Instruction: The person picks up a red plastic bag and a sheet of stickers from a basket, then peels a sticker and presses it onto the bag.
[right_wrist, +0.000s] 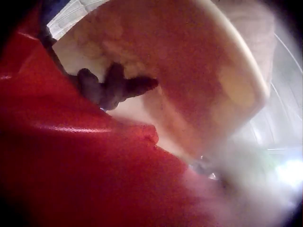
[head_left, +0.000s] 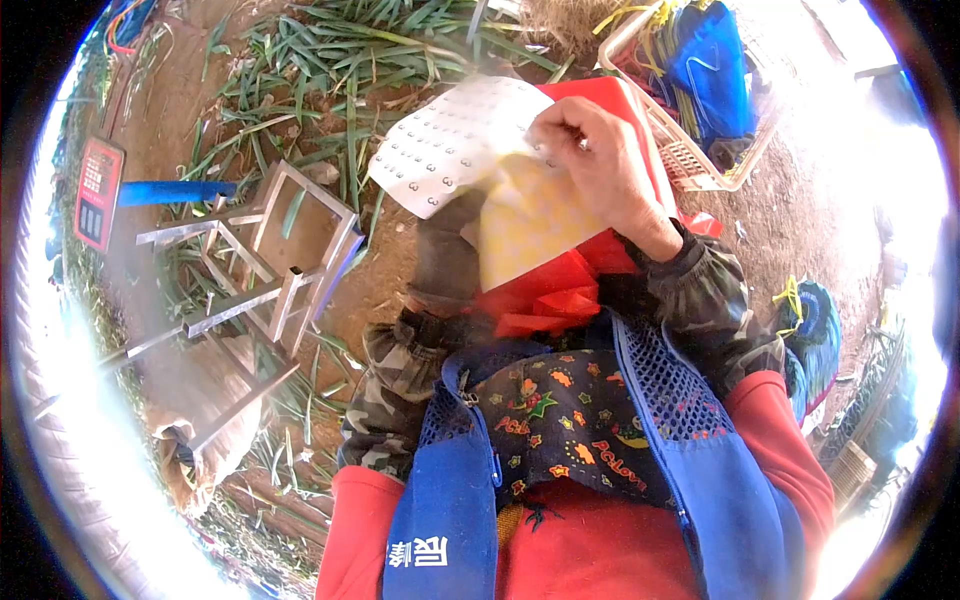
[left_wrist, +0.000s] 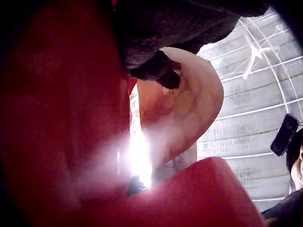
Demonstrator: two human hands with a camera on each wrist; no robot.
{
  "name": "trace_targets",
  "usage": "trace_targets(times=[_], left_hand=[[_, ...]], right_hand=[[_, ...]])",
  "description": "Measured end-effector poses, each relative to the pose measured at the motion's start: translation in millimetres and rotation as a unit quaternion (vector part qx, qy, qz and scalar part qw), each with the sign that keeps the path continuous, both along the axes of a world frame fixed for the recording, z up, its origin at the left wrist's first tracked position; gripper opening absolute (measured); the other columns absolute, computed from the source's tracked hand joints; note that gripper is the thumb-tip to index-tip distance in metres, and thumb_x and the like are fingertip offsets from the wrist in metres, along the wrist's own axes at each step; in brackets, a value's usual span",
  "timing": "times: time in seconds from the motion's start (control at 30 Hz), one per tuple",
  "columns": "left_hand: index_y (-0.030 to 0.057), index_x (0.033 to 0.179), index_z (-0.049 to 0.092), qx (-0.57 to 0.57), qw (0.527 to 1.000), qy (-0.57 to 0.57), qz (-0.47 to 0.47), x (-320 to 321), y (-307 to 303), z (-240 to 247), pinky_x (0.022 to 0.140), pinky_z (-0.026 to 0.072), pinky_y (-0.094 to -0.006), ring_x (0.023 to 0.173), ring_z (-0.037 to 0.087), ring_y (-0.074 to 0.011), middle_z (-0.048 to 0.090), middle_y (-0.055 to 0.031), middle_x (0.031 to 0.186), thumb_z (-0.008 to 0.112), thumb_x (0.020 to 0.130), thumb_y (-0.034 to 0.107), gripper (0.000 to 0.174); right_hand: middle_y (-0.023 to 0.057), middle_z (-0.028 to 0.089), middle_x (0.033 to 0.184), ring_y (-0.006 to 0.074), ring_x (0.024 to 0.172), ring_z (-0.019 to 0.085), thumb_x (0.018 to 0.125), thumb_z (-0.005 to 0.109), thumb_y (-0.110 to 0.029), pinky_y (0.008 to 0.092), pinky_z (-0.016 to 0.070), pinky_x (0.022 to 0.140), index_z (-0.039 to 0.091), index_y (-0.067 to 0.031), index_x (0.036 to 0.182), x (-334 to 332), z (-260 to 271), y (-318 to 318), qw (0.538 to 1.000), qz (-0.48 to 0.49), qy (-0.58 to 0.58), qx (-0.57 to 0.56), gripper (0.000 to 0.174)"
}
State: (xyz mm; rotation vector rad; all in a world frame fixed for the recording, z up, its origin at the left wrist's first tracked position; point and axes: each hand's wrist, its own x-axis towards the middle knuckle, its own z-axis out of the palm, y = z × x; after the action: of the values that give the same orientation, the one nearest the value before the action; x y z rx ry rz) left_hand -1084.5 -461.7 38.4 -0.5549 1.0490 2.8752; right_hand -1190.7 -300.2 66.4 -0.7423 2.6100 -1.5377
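Observation:
A flexible sheet, white with rows of small dark printed marks (head_left: 440, 140) and yellow-checked on its other part (head_left: 530, 215), curves over the lap in the head view. My left hand (head_left: 447, 250) wears a dark glove and holds the sheet at its near left edge; the gloved fingers (right_wrist: 113, 87) lie against the sheet in the right wrist view. At the sheet's right side my bare right hand (head_left: 605, 165) pinches it between curled fingers and thumb. Glossy red plastic (head_left: 560, 285) lies beneath, and fills much of both wrist views.
A cream plastic basket (head_left: 700, 180) with blue mesh bags (head_left: 708, 80) stands at the upper right. Metal frames (head_left: 270, 270) and a red-edged display (head_left: 98, 195) are on the left. Cut green leaves (head_left: 330, 50) litter the ground. A blue bundle (head_left: 812, 335) sits at right.

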Motion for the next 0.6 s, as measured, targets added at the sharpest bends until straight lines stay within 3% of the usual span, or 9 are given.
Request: trace_targets(times=[0.07,0.1,0.2,0.3,0.4,0.43,0.53,0.6], left_hand=[[-0.0008,0.115,0.061,0.103,0.994,-0.001,0.023,-3.3,-2.0,-3.7,0.078,0.0519,-0.0307,0.093,0.062,-0.0179,0.066,-0.0078,0.108,0.069,0.084,0.004,0.032],[-0.0008,0.114,0.061,0.142,0.989,0.015,0.043,-4.0,-4.2,-10.0,0.076,0.0512,-0.0303,0.091,0.061,-0.0176,0.066,-0.0076,0.107,0.069,0.084,0.004,0.031],[-0.0005,0.112,0.061,0.241,0.961,0.089,0.104,-7.0,-10.5,-27.7,0.072,0.0494,-0.0294,0.086,0.06,-0.0167,0.066,-0.0071,0.103,0.068,0.085,0.004,0.028],[-0.0002,0.109,0.061,0.298,0.939,0.121,0.126,-7.7,-15.3,-36.6,0.067,0.0476,-0.0284,0.081,0.059,-0.0158,0.065,-0.0066,0.099,0.068,0.085,0.004,0.025],[0.0013,0.104,0.059,0.313,0.933,0.114,0.134,-5.8,-19.9,-43.5,0.06,0.0412,-0.0273,0.072,0.052,-0.0138,0.061,-0.0045,0.089,0.066,0.087,0.006,0.019],[0.0021,0.101,0.058,0.319,0.932,0.108,0.136,-5.8,-21.3,-46.2,0.057,0.0383,-0.0269,0.068,0.049,-0.013,0.059,-0.0036,0.084,0.066,0.088,0.007,0.016],[0.0009,0.122,0.051,0.377,0.906,0.162,0.107,-4.9,-23.2,-52.5,0.062,0.0377,-0.0249,0.072,0.044,-0.0117,0.052,-0.0016,0.086,0.054,0.092,0.007,0.031],[0.0022,0.115,0.052,0.374,0.904,0.177,0.106,-4.3,-19.6,-45.8,0.062,0.0375,-0.0247,0.072,0.044,-0.0119,0.051,-0.0008,0.083,0.052,0.093,0.008,0.023]], right_hand=[[0.0171,0.068,0.086,0.0283,0.078,0.068,0.086,0.065,-0.015,0.0357,0.052,0.072,0.067,-0.0004,0.097,-8.7,-0.9,6.5,0.997,-0.051,-0.043,-0.05,0.018],[0.0155,0.069,0.086,0.0233,0.076,0.068,0.087,0.066,-0.015,0.0336,0.0515,0.071,0.068,0.0,0.099,-14.6,7.5,12.7,0.997,-0.073,-0.01,0.01,0.019],[0.0127,0.069,0.085,0.0242,0.074,0.065,0.087,0.066,-0.014,0.0325,0.0511,0.07,0.069,-0.0021,0.092,-15.3,3.8,13.9,0.987,-0.113,0.002,-0.114,0.013],[0.011,0.067,0.084,0.0247,0.073,0.064,0.086,0.069,-0.016,0.0336,0.0507,0.068,0.069,-0.0044,0.091,-13.5,3.3,14.8,0.993,-0.108,0.046,-0.031,0.013],[0.0103,0.066,0.083,0.0256,0.075,0.063,0.083,0.071,-0.015,0.0357,0.0505,0.069,0.07,-0.0066,0.09,-7.2,4.9,5.0,0.994,-0.069,0.082,0.016,0.011],[0.0095,0.065,0.082,0.0268,0.078,0.062,0.084,0.069,-0.015,0.039,0.0494,0.072,0.067,-0.0073,0.089,-3.7,7.8,1.0,0.989,-0.03,0.142,0.038,0.009],[0.0081,0.063,0.084,0.0268,0.084,0.061,0.083,0.067,-0.016,0.0411,0.0473,0.074,0.064,-0.0081,0.086,6.8,-7.8,-14.2,0.971,0.036,0.202,0.123,0.008],[0.0064,0.058,0.086,0.0248,0.086,0.058,0.079,0.064,-0.016,0.0399,0.0447,0.075,0.061,-0.0096,0.085,13.0,-16.4,-22.1,0.953,0.079,0.251,0.149,0.009]])
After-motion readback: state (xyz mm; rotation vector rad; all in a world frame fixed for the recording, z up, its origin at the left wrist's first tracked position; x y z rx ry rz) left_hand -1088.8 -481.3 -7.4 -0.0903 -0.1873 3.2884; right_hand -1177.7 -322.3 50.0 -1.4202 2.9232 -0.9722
